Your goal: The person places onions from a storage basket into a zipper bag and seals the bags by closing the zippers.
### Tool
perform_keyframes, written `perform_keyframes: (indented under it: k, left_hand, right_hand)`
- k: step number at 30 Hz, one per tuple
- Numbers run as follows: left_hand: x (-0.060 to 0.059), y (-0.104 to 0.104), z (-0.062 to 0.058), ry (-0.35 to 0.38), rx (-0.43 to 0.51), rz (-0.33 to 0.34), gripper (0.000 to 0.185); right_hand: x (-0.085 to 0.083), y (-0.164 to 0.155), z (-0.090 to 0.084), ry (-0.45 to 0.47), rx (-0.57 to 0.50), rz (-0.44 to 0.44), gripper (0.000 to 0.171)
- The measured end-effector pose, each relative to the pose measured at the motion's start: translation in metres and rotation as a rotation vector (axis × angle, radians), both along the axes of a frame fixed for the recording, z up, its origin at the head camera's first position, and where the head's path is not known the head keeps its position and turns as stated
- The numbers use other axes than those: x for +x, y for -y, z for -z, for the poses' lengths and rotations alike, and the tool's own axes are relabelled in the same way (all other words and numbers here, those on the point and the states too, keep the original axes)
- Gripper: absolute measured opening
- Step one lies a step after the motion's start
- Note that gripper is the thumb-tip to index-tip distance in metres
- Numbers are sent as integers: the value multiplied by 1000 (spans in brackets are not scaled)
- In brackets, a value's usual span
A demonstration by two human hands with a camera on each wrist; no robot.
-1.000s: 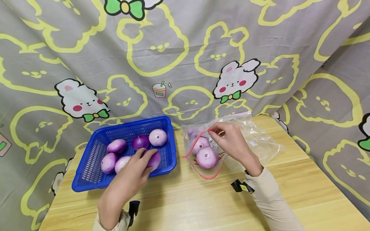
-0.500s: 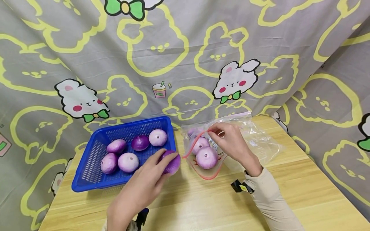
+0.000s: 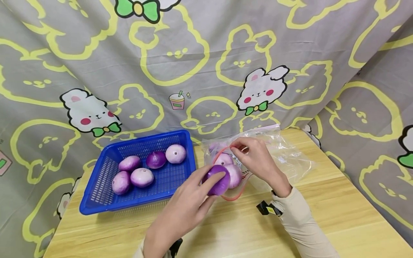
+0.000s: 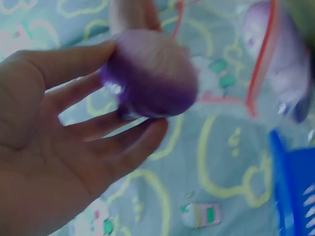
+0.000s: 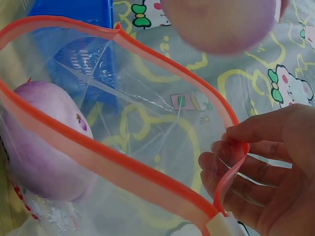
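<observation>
My left hand [image 3: 187, 200] grips a purple onion [image 3: 218, 180] between thumb and fingers, in front of the mouth of a clear zip bag [image 3: 233, 198] with a red rim. In the left wrist view the fingers curl around that onion [image 4: 152, 73]. My right hand [image 3: 259, 157] pinches the bag's red rim at its upper edge. The right wrist view shows the rim [image 5: 162, 66] spread wide, with the right hand [image 5: 266, 172] on its corner. Inside the bag lie several onions, one of them [image 3: 233, 176] near the opening.
A blue plastic basket [image 3: 93, 211] stands left of the bag with several onions in it, one a darker purple onion [image 3: 156, 159]. A second clear bag [image 3: 290, 157] lies flat to the right on the wooden table [image 3: 251, 236]. A patterned curtain [image 3: 200, 43] hangs behind.
My left hand has lifted the onion out of the basket and carried it right to the bag's mouth. One onion left in the basket has tipped slightly. The right hand stays on the rim.
</observation>
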State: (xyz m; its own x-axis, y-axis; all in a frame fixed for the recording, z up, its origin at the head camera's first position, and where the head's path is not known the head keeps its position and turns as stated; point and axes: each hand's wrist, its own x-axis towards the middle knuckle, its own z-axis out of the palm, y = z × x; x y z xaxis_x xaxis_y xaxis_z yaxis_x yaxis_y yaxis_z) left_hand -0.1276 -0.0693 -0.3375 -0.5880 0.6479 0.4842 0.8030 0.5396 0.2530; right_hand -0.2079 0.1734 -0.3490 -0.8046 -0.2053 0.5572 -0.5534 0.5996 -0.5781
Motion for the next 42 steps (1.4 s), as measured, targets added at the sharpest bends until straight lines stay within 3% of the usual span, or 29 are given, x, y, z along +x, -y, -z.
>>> perform_keyframes:
  k: [9, 15, 19, 24, 30, 33, 39, 42]
  left_hand:
    - [-19, -26, 34, -133, -90, -128, 57]
    - [-23, -26, 37, -216, -58, -192, 58]
    - [-26, -21, 35, -220, -10, -230, 40]
    - [-27, -16, 34, -122, -11, -302, 36]
    - [-23, -9, 33, 132, -95, -353, 27]
    - [-22, -8, 31, 211, -143, -339, 29]
    - [-17, -7, 23, 111, -86, -273, 10]
    - [-15, -6, 21, 103, -86, -180, 24]
  right_hand:
    - [8, 9, -3, -17, 13, -33, 5]
    - [12, 14, -8, -34, 20, -47, 5]
    - [13, 14, -10, -40, 7, -47, 6]
    - [15, 9, -13, -91, -45, -21, 7]
    - [18, 6, -15, -132, -67, 18, 6]
    - [18, 6, -16, -123, -62, 29, 6]
    - [17, 2, -16, -127, -88, 81, 6]
    - [16, 0, -16, -105, -120, 86, 7]
